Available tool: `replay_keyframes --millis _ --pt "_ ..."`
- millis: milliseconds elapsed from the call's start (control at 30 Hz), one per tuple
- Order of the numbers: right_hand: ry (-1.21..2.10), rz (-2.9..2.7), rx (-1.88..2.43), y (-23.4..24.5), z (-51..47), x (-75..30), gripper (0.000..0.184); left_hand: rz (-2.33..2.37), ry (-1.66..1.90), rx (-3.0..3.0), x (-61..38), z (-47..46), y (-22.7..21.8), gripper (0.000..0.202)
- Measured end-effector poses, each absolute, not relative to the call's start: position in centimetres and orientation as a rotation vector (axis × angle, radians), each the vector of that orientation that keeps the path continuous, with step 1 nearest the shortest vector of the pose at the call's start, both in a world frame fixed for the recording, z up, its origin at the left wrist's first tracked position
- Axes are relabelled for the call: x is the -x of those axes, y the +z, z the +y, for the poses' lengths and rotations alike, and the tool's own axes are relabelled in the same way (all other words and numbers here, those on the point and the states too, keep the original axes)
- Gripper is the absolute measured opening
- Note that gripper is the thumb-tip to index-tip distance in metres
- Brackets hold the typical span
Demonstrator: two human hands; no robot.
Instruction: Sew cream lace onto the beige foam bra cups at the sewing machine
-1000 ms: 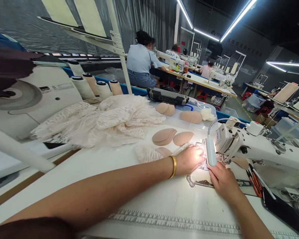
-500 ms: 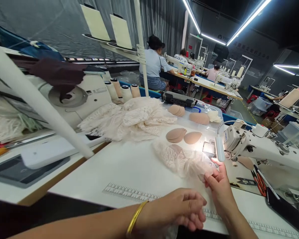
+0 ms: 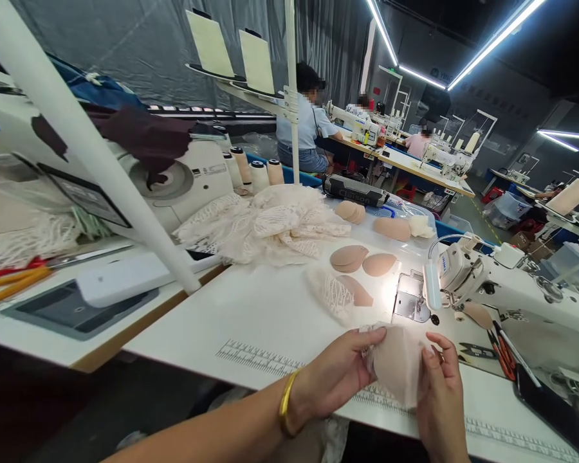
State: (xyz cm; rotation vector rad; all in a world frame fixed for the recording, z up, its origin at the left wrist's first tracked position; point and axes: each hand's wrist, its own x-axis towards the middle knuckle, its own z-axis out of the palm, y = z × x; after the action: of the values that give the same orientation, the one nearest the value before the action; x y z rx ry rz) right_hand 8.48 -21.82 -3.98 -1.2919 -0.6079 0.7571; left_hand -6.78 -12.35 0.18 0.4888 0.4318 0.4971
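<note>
Between my hands, in front of the sewing machine (image 3: pixel 511 283), is a beige bra cup (image 3: pixel 396 368) overlaid with sheer, pale fabric. My left hand (image 3: pixel 332 368), with a gold bangle at the wrist, grips its left edge, thumb on top. At the right edge, the thumb and fingers of my right hand (image 3: pixel 441 392) pinch the fabric. Just beyond lies a lace piece (image 3: pixel 332 294) with a beige pad (image 3: pixel 358 290) partly over it. Farther back are a small stack of teardrop pads (image 3: pixel 348 258) and a single pad (image 3: pixel 379 264). The lamp lights the needle plate (image 3: pixel 411 307).
A heap of cream lace (image 3: pixel 270 225) covers the back left, near thread cones (image 3: pixel 258 179). Thread snips (image 3: pixel 477 350) and orange-handled scissors (image 3: pixel 505 354) lie right of my hands. A white stand pole (image 3: pixel 101 167) slants across the left. Co-workers sit at machines behind.
My left hand has come up and right, from holding nothing visible to gripping the cup. The right hand has drawn the sheer fabric nearer, off the needle plate. The view has shifted left.
</note>
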Motion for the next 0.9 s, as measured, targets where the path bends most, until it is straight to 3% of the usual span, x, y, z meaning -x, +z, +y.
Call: replay_keyframes --millis 100,233,467,733,900 --pt "0.734 -0.585 1.250 -4.4 -21.8 -8.4 0.044 0.465 0.527 -0.433 6.6 -12.2 -0.3 0.024" --pt "0.839 -0.595 1.212 -4.7 -22.2 -7.8 0.049 0.506 0.695 -0.527 6.0 -12.3 0.0 0.037" --pt "0.958 -0.614 1.125 -4.1 -21.5 -7.6 0.073 0.517 0.713 -0.634 5.8 -12.6 0.6 0.046" --pt "0.895 -0.615 1.192 -4.3 -21.4 -7.6 0.075 0.501 0.627 -0.496 5.6 -12.2 0.5 0.032" --pt "0.848 -0.650 1.227 -4.5 -21.5 -7.6 0.071 0.466 0.625 -0.515 5.1 -12.3 0.9 0.039"
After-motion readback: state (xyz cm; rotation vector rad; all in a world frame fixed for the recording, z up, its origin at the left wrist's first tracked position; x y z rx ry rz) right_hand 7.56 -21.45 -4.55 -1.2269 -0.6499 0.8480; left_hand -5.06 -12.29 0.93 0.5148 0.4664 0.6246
